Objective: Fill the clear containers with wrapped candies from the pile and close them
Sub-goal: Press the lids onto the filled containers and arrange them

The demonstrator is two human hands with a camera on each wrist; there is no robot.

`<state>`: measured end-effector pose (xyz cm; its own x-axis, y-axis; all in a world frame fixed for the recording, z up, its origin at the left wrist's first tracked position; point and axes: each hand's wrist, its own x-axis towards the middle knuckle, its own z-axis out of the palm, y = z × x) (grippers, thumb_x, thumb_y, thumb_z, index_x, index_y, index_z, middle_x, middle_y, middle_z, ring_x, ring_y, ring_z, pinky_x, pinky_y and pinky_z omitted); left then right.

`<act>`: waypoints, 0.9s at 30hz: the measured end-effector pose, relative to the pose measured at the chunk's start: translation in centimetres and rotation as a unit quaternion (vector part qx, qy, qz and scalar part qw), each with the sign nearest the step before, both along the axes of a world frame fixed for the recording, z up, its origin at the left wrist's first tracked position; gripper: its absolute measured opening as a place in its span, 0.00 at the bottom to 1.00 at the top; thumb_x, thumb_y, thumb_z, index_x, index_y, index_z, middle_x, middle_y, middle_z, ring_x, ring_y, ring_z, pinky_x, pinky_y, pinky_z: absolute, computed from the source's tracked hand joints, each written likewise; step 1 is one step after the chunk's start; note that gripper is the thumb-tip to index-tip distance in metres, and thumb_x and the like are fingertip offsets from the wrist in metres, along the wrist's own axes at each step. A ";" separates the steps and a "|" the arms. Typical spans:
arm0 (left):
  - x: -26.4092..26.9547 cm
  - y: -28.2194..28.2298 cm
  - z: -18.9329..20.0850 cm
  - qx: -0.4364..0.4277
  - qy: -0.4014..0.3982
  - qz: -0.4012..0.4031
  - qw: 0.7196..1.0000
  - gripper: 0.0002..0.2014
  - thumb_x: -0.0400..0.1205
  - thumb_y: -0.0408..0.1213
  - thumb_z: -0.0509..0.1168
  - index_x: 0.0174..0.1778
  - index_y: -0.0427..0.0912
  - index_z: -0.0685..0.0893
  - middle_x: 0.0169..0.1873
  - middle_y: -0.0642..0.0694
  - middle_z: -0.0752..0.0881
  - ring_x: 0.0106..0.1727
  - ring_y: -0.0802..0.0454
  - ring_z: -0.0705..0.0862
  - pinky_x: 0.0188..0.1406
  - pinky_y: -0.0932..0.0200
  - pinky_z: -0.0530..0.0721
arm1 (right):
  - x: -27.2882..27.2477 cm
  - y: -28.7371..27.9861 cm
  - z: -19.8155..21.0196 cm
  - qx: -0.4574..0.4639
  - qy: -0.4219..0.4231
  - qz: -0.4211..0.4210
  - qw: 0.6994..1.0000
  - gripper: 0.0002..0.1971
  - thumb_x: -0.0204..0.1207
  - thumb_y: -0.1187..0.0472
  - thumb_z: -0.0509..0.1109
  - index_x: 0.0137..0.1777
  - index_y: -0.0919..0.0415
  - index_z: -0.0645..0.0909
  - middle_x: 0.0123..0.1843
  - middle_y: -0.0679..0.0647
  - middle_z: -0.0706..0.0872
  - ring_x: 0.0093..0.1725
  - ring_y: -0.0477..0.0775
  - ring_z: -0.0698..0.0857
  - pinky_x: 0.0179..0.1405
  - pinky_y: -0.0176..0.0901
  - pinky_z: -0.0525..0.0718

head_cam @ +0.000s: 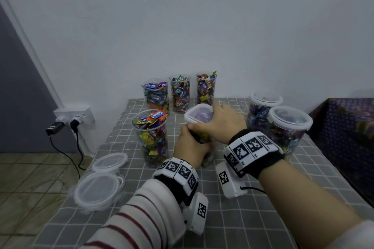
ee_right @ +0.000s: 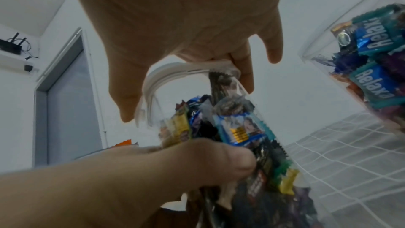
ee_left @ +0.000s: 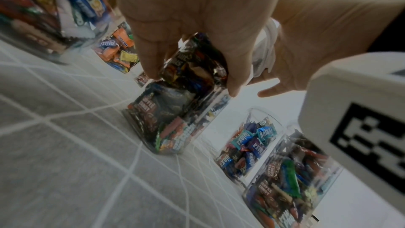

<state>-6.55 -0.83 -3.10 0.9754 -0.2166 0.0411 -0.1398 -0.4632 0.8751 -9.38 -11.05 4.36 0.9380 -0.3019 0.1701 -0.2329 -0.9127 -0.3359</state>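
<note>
While the left hand (head_cam: 189, 146) wraps its fingers round the side of the middle container (ee_left: 175, 119), the right hand (head_cam: 219, 122) sits on top of it, fingers curled down over the white lid (head_cam: 199, 114) and pinching its rim. This container is in the middle of the head picture, standing straight up on the grey checked tablecloth (head_cam: 253, 218), its long side going up and down, full of wrapped candies. Low in the picture, near the person, the cloth is bare between the two arms. At the lower left, close to the table's edge, lies a stack of loose lids (head_cam: 99, 190), with one more lid (head_cam: 110, 161) just behind it. Just left of the held container stands an open container (head_cam: 150, 137) heaped with candies, close to the left hand. On the right side stand two closed containers (head_cam: 287, 127), one behind the other, near the right wrist. Farther up, against the white wall (head_cam: 182, 26), three open containers (head_cam: 180, 93) stand in a row, just behind the right hand's fingers.
</note>
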 end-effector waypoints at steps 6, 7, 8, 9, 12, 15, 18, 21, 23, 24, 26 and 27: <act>-0.3 0.4 -0.1 -0.001 0.000 -0.021 1.000 0.39 0.67 0.46 0.78 0.70 0.48 0.64 0.64 0.45 0.80 0.60 0.43 0.82 0.56 0.49 0.81 | -0.5 0.9 0.0 -0.010 -0.009 -0.017 1.000 0.44 0.63 0.27 0.66 0.69 0.61 0.72 0.64 0.58 0.78 0.64 0.60 0.77 0.63 0.53 0.72; -0.3 0.5 -0.1 -0.001 -0.002 -0.025 1.000 0.40 0.67 0.46 0.78 0.71 0.47 0.64 0.64 0.45 0.81 0.60 0.43 0.82 0.57 0.48 0.81 | -0.7 1.0 0.0 -0.014 -0.011 -0.021 1.000 0.44 0.63 0.27 0.66 0.68 0.61 0.72 0.63 0.58 0.78 0.63 0.60 0.77 0.62 0.53 0.73; -0.3 0.6 -0.2 0.000 -0.004 -0.028 1.000 0.40 0.67 0.47 0.78 0.71 0.47 0.64 0.64 0.44 0.81 0.60 0.43 0.82 0.57 0.47 0.82 | -0.8 1.1 0.0 -0.018 -0.013 -0.024 0.999 0.43 0.62 0.27 0.66 0.67 0.61 0.73 0.63 0.58 0.79 0.63 0.60 0.78 0.63 0.53 0.73; -0.4 0.6 -0.2 0.002 -0.004 -0.032 0.999 0.40 0.67 0.47 0.78 0.71 0.48 0.64 0.63 0.44 0.81 0.60 0.43 0.82 0.58 0.46 0.82 | -0.9 1.2 0.0 -0.021 -0.013 -0.028 0.999 0.43 0.62 0.27 0.66 0.67 0.61 0.73 0.62 0.58 0.79 0.63 0.60 0.78 0.63 0.53 0.74; -0.7 0.8 -0.2 0.000 -0.004 -0.037 0.999 0.41 0.65 0.49 0.78 0.71 0.49 0.65 0.62 0.45 0.82 0.59 0.43 0.82 0.58 0.44 0.82 | -1.2 1.3 0.4 -0.031 -0.003 -0.028 0.999 0.41 0.61 0.26 0.65 0.63 0.59 0.76 0.59 0.56 0.81 0.58 0.60 0.81 0.61 0.55 0.77; -1.0 1.3 -0.3 -0.011 0.001 -0.051 0.999 0.44 0.64 0.48 0.79 0.72 0.48 0.64 0.64 0.47 0.80 0.62 0.45 0.81 0.60 0.46 0.81 | -1.3 0.7 1.4 -0.049 0.044 -0.005 0.998 0.42 0.65 0.24 0.59 0.64 0.61 0.74 0.59 0.57 0.81 0.58 0.60 0.81 0.60 0.56 0.77; -0.9 2.2 -0.4 -0.019 0.014 -0.096 0.995 0.44 0.63 0.47 0.81 0.72 0.49 0.65 0.65 0.50 0.79 0.65 0.49 0.79 0.65 0.47 0.79 | -1.1 -0.6 2.6 0.018 0.068 0.041 0.997 0.35 0.75 0.30 0.55 0.69 0.59 0.73 0.66 0.60 0.79 0.63 0.59 0.78 0.58 0.49 0.74; -1.0 2.9 -0.3 -0.035 0.052 -0.144 0.988 0.45 0.60 0.45 0.82 0.71 0.52 0.65 0.64 0.52 0.80 0.66 0.51 0.79 0.68 0.45 0.78 | -0.8 -1.0 3.3 0.086 0.072 0.108 0.988 0.23 0.81 0.47 0.61 0.73 0.53 0.72 0.72 0.57 0.76 0.69 0.56 0.75 0.62 0.44 0.70; -1.0 3.2 -0.3 -0.050 0.073 -0.169 0.982 0.49 0.54 0.48 0.81 0.70 0.54 0.65 0.63 0.53 0.80 0.66 0.51 0.79 0.68 0.44 0.78 | -0.6 -0.9 3.2 0.143 0.099 0.132 0.976 0.18 0.82 0.54 0.61 0.72 0.52 0.75 0.72 0.54 0.76 0.68 0.55 0.75 0.67 0.45 0.71; -1.0 3.3 -0.3 -0.057 0.079 -0.177 0.979 0.49 0.53 0.47 0.81 0.70 0.54 0.65 0.62 0.54 0.80 0.65 0.52 0.79 0.68 0.44 0.78 | -0.5 -0.8 3.0 0.161 0.114 0.137 0.971 0.17 0.83 0.56 0.61 0.70 0.54 0.77 0.70 0.54 0.78 0.66 0.54 0.77 0.66 0.44 0.72; -0.8 3.5 -0.5 -0.074 0.091 -0.185 0.976 0.46 0.57 0.41 0.82 0.69 0.55 0.66 0.61 0.55 0.81 0.64 0.53 0.79 0.68 0.44 0.78 | -0.4 -0.9 2.4 0.194 0.114 0.137 0.965 0.15 0.83 0.55 0.61 0.66 0.58 0.80 0.64 0.56 0.81 0.58 0.53 0.79 0.60 0.41 0.74; -0.7 3.5 -0.6 -0.081 0.094 -0.188 0.974 0.44 0.59 0.38 0.82 0.68 0.56 0.66 0.61 0.55 0.81 0.64 0.54 0.79 0.68 0.44 0.78 | -0.4 -1.0 2.1 0.214 0.103 0.136 0.962 0.15 0.83 0.55 0.61 0.64 0.60 0.81 0.59 0.56 0.83 0.53 0.52 0.80 0.56 0.40 0.74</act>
